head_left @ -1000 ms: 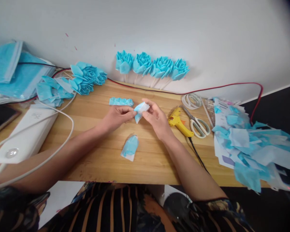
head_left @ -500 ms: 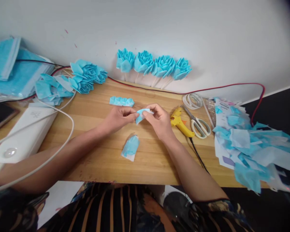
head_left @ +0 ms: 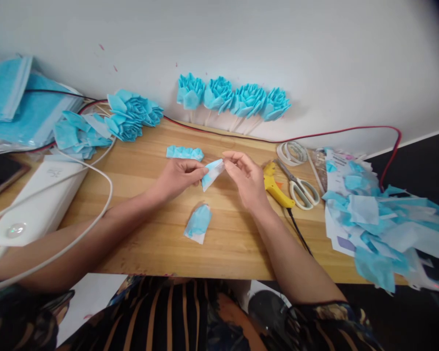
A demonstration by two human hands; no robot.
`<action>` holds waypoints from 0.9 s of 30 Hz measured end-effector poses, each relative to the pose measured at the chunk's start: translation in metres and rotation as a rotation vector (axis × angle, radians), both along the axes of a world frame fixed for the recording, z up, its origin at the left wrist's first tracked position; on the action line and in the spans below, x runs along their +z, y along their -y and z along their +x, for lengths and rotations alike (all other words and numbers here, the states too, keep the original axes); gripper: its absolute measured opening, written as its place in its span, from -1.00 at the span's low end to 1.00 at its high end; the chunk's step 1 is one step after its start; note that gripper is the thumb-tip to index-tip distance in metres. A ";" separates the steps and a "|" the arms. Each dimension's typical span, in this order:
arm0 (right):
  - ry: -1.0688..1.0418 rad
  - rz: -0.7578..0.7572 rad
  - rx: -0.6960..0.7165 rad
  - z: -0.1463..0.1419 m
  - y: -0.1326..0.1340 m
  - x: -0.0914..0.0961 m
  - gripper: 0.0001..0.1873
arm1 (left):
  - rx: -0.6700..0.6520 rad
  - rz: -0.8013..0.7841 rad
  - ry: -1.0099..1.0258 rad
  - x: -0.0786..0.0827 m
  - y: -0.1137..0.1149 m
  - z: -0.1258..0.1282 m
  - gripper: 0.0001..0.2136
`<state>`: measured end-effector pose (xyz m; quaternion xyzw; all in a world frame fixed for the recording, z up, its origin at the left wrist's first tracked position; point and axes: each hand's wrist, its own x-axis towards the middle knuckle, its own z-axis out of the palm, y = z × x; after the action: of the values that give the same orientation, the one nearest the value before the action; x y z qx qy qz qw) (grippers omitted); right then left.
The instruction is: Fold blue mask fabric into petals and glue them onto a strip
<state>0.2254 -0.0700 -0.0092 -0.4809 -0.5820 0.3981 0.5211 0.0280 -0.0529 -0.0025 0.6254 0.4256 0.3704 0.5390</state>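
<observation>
A small piece of blue-and-white non-woven fabric (head_left: pixel 212 173) is stretched between my two hands above the table. My left hand (head_left: pixel 181 178) pinches its left edge between thumb and fingers. At the upper right corner, the thumb and forefinger of my right hand (head_left: pixel 247 178) are closed on it, the other fingers curled loosely. Below lies a small stack of cut blue petals (head_left: pixel 198 223). Just beyond my left hand rests a row of folded blue petals (head_left: pixel 185 153). The yellow glue gun (head_left: pixel 278 191) lies beside my right hand, partly hidden by it.
Scissors (head_left: pixel 303 192) and a white tape roll (head_left: pixel 291 152) lie to the right, near a heap of fabric scraps (head_left: pixel 384 219). Several blue fabric flowers (head_left: pixel 249 100) lean on the wall. A white power bank (head_left: pixel 36 200) with a looping cable (head_left: pixel 108 204) is at left.
My right hand has shifted slightly right and now pinches the fabric's upper right corner. The fabric is more spread out and tilted. My left hand keeps its pinch.
</observation>
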 end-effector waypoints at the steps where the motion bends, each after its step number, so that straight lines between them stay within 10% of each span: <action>1: 0.036 0.012 -0.004 0.000 0.001 0.001 -0.76 | 0.005 -0.003 -0.006 0.000 0.000 0.000 -0.75; 19: 0.568 0.644 -0.009 -0.001 0.003 0.003 -0.87 | 0.012 -0.189 0.075 -0.002 -0.003 0.001 -0.70; 27: 0.651 0.675 -0.009 0.000 0.000 0.000 -0.86 | -0.076 -0.178 0.151 -0.002 -0.004 -0.002 -0.61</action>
<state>0.2256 -0.0699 -0.0087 -0.3869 -0.8101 0.0129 0.4403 0.0255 -0.0489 -0.0040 0.5611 0.3912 0.3565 0.6364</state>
